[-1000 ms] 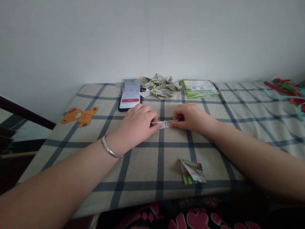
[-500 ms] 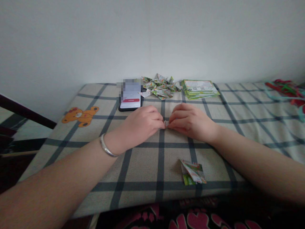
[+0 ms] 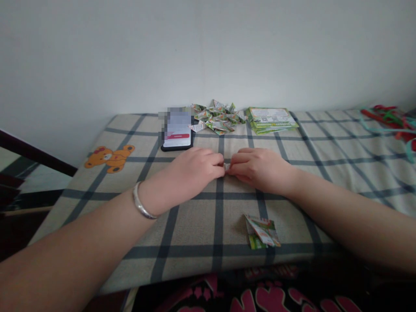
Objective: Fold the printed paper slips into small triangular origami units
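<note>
My left hand [image 3: 199, 171] and my right hand [image 3: 258, 169] meet fingertip to fingertip over the middle of the table. Pinched between them is a folded strip of printed paper [image 3: 226, 167], of which only a sliver shows; the fingers hide the rest. Both hands are closed. Nearer to me on the cloth lies a folded printed paper piece [image 3: 262, 232], with white, green and orange on it. Beyond my hands, against the wall, is a heap of several folded paper pieces [image 3: 221, 118].
A phone [image 3: 177, 136] with its screen lit lies left of the heap. To the right of the heap sits a stack of green-edged printed sheets [image 3: 273, 119]. Red, green and turquoise items [image 3: 388, 119] lie far right. A checked cloth [image 3: 195, 225] with a bear picture [image 3: 110, 159] covers the table.
My fingers have moved together from the paper strip's two ends to its middle, covering most of it. In the last half second the hands have shifted slightly toward me.
</note>
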The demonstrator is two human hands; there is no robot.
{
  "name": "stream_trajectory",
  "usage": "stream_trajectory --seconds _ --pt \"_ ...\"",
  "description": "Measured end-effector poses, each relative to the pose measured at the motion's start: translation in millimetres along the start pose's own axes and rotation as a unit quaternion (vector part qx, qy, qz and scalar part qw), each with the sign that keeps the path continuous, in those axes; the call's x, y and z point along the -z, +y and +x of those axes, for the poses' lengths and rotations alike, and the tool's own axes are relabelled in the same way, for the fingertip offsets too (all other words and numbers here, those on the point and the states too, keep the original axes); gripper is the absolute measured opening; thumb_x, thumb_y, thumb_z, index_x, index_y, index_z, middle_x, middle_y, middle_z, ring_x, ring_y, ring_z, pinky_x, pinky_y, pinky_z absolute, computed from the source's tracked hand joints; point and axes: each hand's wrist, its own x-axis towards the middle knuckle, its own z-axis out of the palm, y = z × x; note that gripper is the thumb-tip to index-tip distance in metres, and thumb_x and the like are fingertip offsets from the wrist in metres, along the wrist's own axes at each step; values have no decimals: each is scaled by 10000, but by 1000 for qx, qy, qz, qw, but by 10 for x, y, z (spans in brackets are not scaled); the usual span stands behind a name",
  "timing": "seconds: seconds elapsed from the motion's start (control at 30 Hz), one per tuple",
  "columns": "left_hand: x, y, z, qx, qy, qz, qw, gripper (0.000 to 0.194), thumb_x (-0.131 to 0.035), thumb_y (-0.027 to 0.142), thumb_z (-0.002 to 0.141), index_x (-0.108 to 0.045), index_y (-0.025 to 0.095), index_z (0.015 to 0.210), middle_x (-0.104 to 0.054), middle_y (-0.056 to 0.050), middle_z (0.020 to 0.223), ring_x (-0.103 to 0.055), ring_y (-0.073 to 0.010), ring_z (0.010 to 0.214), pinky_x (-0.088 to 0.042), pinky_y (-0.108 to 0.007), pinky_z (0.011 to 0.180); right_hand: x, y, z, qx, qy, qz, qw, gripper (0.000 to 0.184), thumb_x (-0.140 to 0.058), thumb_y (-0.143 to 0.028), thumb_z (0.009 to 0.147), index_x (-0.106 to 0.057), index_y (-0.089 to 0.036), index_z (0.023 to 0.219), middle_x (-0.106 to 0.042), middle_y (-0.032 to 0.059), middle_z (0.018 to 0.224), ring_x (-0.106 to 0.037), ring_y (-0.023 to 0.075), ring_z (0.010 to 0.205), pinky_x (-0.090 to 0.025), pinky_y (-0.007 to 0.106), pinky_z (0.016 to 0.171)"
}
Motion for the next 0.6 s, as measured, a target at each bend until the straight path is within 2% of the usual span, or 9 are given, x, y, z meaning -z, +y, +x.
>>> stream_trajectory --seconds 0.13,0.3,0.43,0.6 --pt "74 -10 -62 11 -26 16 999 192 -577 210 923 -699 282 1053 -657 -17 963 -595 -226 948 -457 -374 809 70 -18 -11 -26 -12 4 1000 199 -521 -169 924 -703 -171 843 -677 37 844 -573 164 799 -399 289 681" --pt "161 17 -131 26 -51 28 998 243 -557 199 931 -692 325 1088 -658 -15 968 -599 -227 952 -437 -376 788 118 -3 -76 -49 -36 12 998 174 -558 -150 900 -728 -189 894 -699 34 886 -602 171 845 -420 287 699" --pt "225 45 -146 47 -68 36 996 236 -530 205 943 -709 313 1052 -663 -21 938 -602 -225 920 -423 -365 750 126 46 -110 -47 -53 60 996 182 -558 -145 909 -734 -186 931 -708 45 960 -623 173 912 -452 284 755" --pt "238 10 -140 53 -94 18 994 250 -570 153 894 -727 295 1027 -675 -23 964 -609 -210 950 -423 -332 755 145 81 -142 -61 -61 97 991 186 -560 -124 905 -737 -180 912 -707 54 990 -644 153 872 -465 268 753"
